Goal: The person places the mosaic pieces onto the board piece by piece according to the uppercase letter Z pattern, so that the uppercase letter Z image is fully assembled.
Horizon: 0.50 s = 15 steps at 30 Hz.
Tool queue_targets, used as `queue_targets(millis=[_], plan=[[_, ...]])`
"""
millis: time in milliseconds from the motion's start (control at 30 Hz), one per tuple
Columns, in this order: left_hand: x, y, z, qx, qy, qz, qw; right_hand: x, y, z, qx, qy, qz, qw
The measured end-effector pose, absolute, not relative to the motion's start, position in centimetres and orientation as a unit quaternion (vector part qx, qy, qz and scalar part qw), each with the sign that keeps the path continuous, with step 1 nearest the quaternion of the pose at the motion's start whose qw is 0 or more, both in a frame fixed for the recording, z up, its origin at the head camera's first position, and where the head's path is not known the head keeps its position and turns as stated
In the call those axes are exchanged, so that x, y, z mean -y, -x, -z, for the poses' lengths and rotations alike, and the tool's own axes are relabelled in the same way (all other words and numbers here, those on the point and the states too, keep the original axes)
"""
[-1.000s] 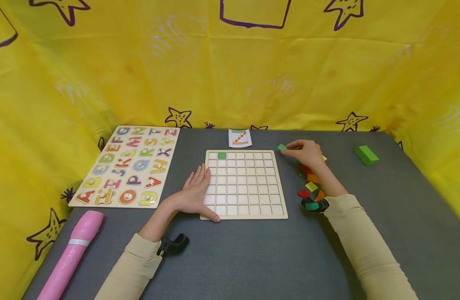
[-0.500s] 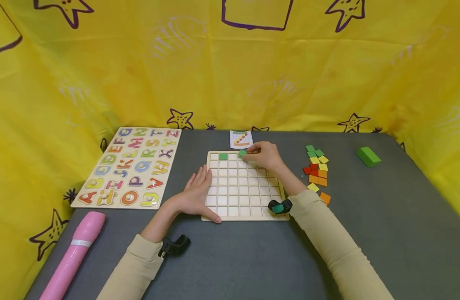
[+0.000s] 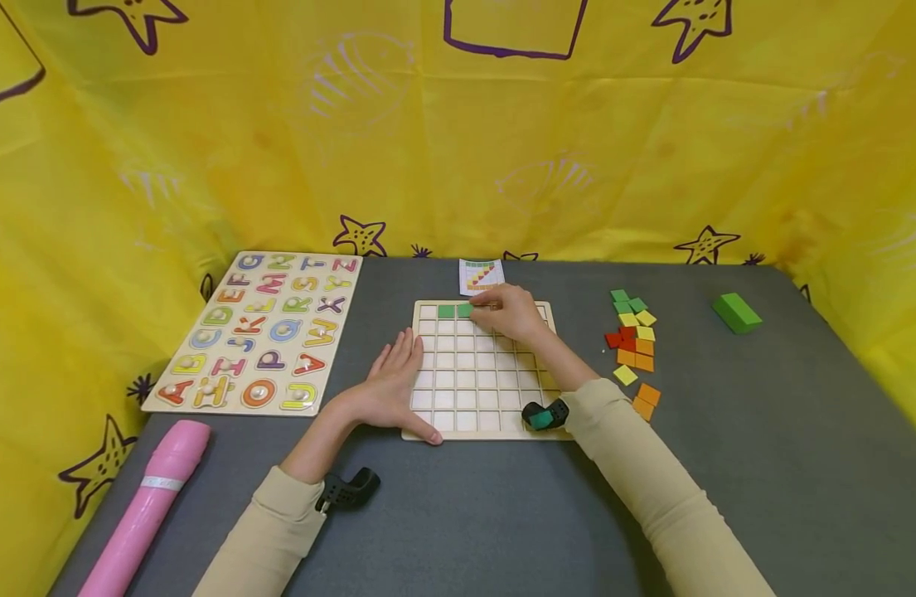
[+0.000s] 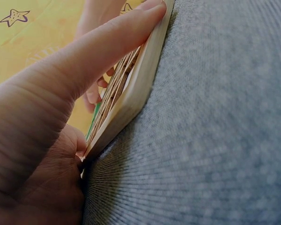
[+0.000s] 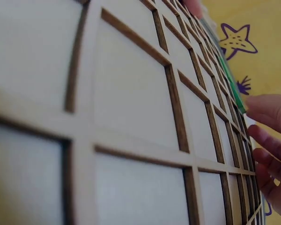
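Note:
A wooden grid board [image 3: 495,435] lies on the grey table. My left hand [image 3: 386,388] rests at its left side with fingers straight, its thumb across the near left corner; the left wrist view shows that thumb over the board's edge [image 4: 143,89]. At the far row my right hand [image 3: 511,315] pinches a green square tile [image 3: 464,311] at the third cell from the left. Directly left of it a second green tile [image 3: 445,312] sits in its cell. In the right wrist view, fingertips [image 5: 260,105] touch the green strip of tiles [image 5: 230,80].
Several loose green, yellow, red and orange tiles [image 3: 626,373] lie right of the board. Beyond them is a green block [image 3: 737,313]. A patterned card [image 3: 482,274] lies behind the board. Left are an alphabet puzzle [image 3: 278,328] and a pink tube [image 3: 153,497].
My right hand has carried the green tile leftward from beside the board's far right corner to the far row, lowering it beside the first green tile. The left hand stays put.

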<state>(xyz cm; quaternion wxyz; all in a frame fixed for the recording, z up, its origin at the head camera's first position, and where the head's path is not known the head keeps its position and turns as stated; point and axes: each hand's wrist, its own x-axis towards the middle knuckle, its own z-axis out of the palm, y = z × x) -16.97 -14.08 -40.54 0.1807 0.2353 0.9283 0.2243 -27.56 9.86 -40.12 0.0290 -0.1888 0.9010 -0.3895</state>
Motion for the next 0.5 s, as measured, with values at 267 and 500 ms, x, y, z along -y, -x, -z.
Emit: queue_targets(millis=[267, 500], plan=[[14.0, 16.9, 40.4, -0.927, -0.234, -0.232, 0.180, -10.3, 27.0, 39.8, -0.900, 0.189, 0.392, 0.032], [14.0, 16.7, 40.2, -0.926, -0.236, -0.234, 0.179, -13.0, 27.1, 39.3, -0.892, 0.104, 0.438, 0.029]])
